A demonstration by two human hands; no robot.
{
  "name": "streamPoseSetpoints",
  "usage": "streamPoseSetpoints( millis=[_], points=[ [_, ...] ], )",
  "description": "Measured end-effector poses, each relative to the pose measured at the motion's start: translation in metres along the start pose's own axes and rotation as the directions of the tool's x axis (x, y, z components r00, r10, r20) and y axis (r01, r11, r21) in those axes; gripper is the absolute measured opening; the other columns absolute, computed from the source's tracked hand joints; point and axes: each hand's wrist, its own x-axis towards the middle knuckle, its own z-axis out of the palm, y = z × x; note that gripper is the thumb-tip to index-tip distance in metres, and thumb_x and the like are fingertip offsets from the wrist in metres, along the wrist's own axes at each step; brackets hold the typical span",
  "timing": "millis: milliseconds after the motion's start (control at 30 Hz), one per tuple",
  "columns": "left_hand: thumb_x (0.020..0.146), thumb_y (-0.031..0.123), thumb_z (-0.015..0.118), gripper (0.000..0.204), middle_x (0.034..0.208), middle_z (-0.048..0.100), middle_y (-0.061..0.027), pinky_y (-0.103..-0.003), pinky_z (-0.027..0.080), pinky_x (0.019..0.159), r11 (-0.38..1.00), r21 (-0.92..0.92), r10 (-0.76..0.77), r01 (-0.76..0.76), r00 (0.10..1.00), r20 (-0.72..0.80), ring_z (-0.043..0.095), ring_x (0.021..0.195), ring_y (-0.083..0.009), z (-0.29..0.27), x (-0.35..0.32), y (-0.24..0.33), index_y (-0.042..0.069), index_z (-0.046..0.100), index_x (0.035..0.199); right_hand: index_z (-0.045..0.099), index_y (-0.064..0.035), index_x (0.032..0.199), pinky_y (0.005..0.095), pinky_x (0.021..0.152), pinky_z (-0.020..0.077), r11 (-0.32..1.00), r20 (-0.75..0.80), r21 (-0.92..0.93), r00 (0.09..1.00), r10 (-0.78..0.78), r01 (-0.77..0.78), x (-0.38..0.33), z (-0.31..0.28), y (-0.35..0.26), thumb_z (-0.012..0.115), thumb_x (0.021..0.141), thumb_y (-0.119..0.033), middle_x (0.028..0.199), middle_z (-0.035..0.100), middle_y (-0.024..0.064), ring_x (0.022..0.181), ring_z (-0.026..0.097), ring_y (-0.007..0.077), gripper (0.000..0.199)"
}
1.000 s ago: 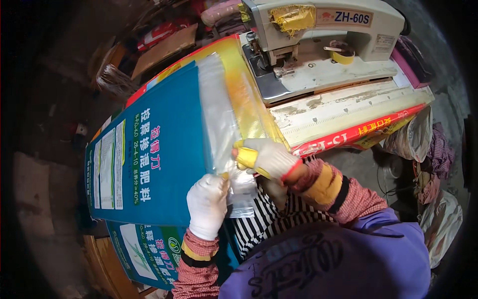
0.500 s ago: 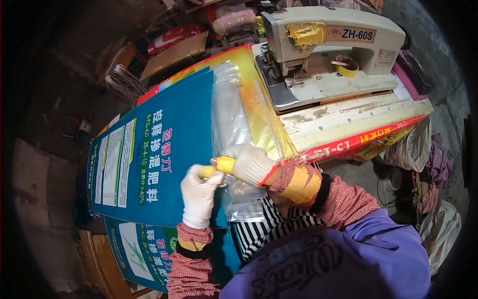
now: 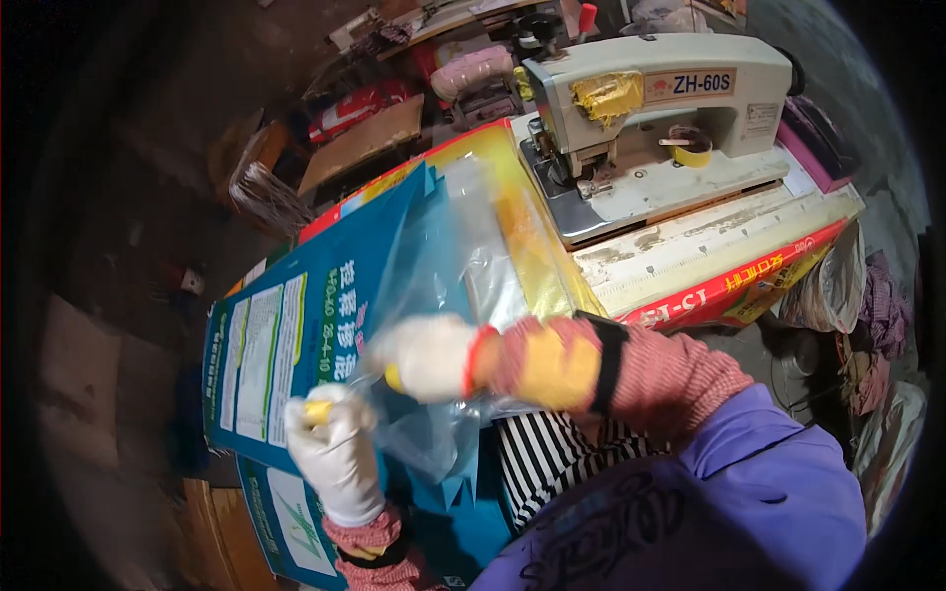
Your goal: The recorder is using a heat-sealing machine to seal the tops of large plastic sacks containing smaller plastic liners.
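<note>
Upper right of you, mottled grey wall (image 3: pixel 872 108); at your lower left, brown wooden furniture (image 3: pixel 209 527); light dim leftward.

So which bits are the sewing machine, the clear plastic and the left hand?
Sewing machine (image 3: pixel 680 57): head view, top of its arm.
Clear plastic (image 3: pixel 422 433): head view, its lower part.
Left hand (image 3: pixel 336 461): head view, middle of its white glove.

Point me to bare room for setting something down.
The worn white tabletop strip between the sewing machine and the red edging looks free. Left of it is crowded: blue bag, clear film, left hand, right hand.
</note>
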Motion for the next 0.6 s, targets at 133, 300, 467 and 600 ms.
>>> streamPoseSetpoints(
  millis=[133,300,467,600],
  points=[
    [0.087,0.009,0.055,0.036,0.099,0.054,-0.0082,-0.028,0.046,0.082,0.944,0.111,0.317,-0.310,0.947,-0.058,0.055,0.089,-0.0158,-0.084,-0.011,0.029,0.001,0.039,0.119,0.066,-0.0069,0.084,0.0381,0.063,0.0518,0.969,-0.487,-0.171,0.871,0.073,-0.177,0.060,-0.011,0.127,0.054,0.078,-0.023,0.083,0.065,0.0145,0.073,0.064,0.0301,0.021],
    [0.088,0.007,0.052,0.015,0.090,0.052,-0.0077,-0.024,0.045,0.065,0.975,0.176,0.152,-0.138,0.986,-0.067,0.052,0.073,-0.0148,-0.082,-0.023,0.047,0.003,0.041,0.097,0.065,-0.0038,0.090,0.0437,0.059,0.0523,-0.010,0.100,0.989,0.613,0.784,-0.149,0.053,0.023,0.121,0.052,0.086,-0.031,0.084,0.065,0.0163,0.075,0.065,0.0304,0.030],
    [0.080,0.016,0.054,0.011,0.075,0.057,-0.0099,-0.036,0.043,0.064,0.891,0.399,-0.210,-0.216,0.585,0.784,0.054,0.070,-0.0224,-0.010,-0.093,0.019,0.006,0.056,0.075,0.051,-0.0031,0.109,0.0381,0.071,0.0478,0.670,-0.379,0.709,0.680,0.628,-0.223,0.025,-0.023,0.127,0.054,0.085,-0.046,0.080,0.062,0.0147,0.081,0.060,0.0322,0.049],
    [0.081,0.013,0.050,0.012,0.069,0.051,-0.0133,-0.037,0.041,0.056,0.805,0.144,-0.012,-0.576,0.226,0.974,0.052,0.062,-0.0290,-0.032,-0.135,-0.028,0.003,0.056,0.077,0.059,-0.0107,0.097,0.0385,0.060,0.0457,0.105,-0.123,0.992,0.502,0.856,0.063,0.036,-0.018,0.109,0.050,0.085,-0.051,0.071,0.056,0.0077,0.062,0.054,0.0250,0.043]
  ],
)
